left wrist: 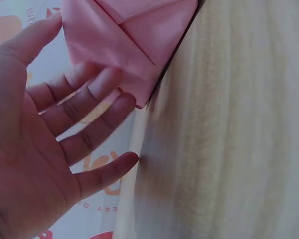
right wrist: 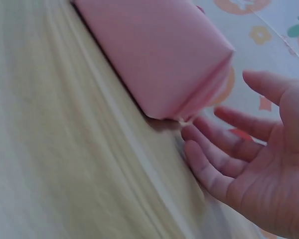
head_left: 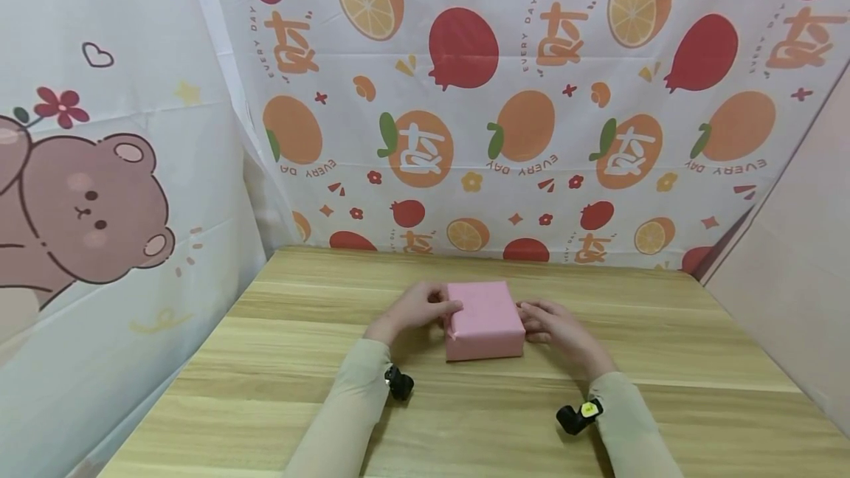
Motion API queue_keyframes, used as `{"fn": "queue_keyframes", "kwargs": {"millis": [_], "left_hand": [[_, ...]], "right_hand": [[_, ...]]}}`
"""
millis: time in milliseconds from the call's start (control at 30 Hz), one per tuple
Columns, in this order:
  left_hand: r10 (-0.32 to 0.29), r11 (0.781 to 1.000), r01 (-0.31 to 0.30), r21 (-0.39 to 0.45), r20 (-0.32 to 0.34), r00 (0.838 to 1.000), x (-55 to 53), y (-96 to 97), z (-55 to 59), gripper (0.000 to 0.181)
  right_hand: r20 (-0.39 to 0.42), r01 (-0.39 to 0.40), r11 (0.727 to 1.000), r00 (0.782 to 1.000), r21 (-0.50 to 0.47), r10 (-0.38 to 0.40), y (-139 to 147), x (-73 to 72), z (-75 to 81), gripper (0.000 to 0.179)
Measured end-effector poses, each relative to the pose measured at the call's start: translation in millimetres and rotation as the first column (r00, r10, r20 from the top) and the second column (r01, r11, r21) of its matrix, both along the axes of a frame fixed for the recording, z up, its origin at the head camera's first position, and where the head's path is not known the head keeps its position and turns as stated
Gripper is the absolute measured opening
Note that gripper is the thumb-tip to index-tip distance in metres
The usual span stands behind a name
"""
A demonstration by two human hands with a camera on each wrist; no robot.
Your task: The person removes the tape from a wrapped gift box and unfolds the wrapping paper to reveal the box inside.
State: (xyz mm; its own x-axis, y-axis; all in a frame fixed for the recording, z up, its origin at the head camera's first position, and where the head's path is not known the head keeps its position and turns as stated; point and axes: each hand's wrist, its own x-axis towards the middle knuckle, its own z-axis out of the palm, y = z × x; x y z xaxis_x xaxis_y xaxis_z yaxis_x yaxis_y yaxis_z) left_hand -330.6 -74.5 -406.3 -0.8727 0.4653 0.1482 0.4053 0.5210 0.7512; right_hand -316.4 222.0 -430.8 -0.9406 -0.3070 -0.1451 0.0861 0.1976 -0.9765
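Note:
A box wrapped in pink paper [head_left: 483, 308] sits on the wooden table between the two hands. Its folded paper end [left wrist: 134, 40] faces the left hand in the left wrist view. The left hand [head_left: 420, 306] is at the box's left side, its thumb over the top edge and its fingers spread, fairly straight, against or close to the folded end. At the opposite side, the right hand [head_left: 554, 327] has loosely bent fingers close to the box's right end [right wrist: 207, 84]. In the right wrist view its thumb stands apart from the paper, and nothing is in its grasp.
The light wooden table [head_left: 285, 389] runs back to a hanging cloth [head_left: 465, 131] printed with fruit. Another cloth with a bear print [head_left: 99, 205] hangs on the left. Each sleeve carries a small black wrist camera [head_left: 400, 383].

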Motion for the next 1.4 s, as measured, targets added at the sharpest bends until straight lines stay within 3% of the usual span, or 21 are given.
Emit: {"fn": "queue_keyframes", "kwargs": {"millis": [100, 267, 467, 733, 1033, 1233, 1400], "left_hand": [[0.033, 0.999, -0.032, -0.041, 0.014, 0.999, 2.2, 0.1, 0.4, 0.041], [0.115, 0.988, -0.104, -0.111, 0.095, 0.989, 5.8, 1.3, 0.5, 0.050], [0.137, 0.982, -0.127, -0.141, 0.065, 0.988, 6.4, 5.8, 0.1, 0.051], [0.155, 0.985, -0.150, -0.085, 0.059, 0.986, 7.0, 13.7, 2.3, 0.048], [0.203, 0.979, -0.203, -0.005, 0.015, 0.979, 3.8, 22.3, 3.1, 0.057], [0.206, 0.978, -0.206, 0.038, -0.013, 0.978, 4.3, 26.1, 6.7, 0.055], [0.213, 0.974, -0.210, 0.086, -0.027, 0.977, 8.2, 30.6, 11.6, 0.052]], "right_hand": [[0.000, 0.038, 0.999, 0.999, 0.019, -0.038, -6, -0.8, -1.1, 0.057], [0.002, 0.067, 0.997, 0.998, 0.049, -0.067, -14, 0.9, -2.0, 0.061], [0.003, 0.064, 0.997, 0.998, 0.041, -0.064, -16, 3.1, -1.9, 0.064], [-0.006, 0.061, 0.998, 0.998, -0.004, -0.061, -16, 3.7, 1.0, 0.067], [-0.091, 0.106, 0.994, 0.990, -0.035, -0.109, -16, 5.9, 11.4, 0.061], [-0.105, 0.142, 0.986, 0.983, -0.081, -0.151, -18, 7.8, 17.3, 0.059], [-0.136, 0.128, 0.984, 0.980, -0.121, -0.145, -18, 9.7, 24.8, 0.058]]}}
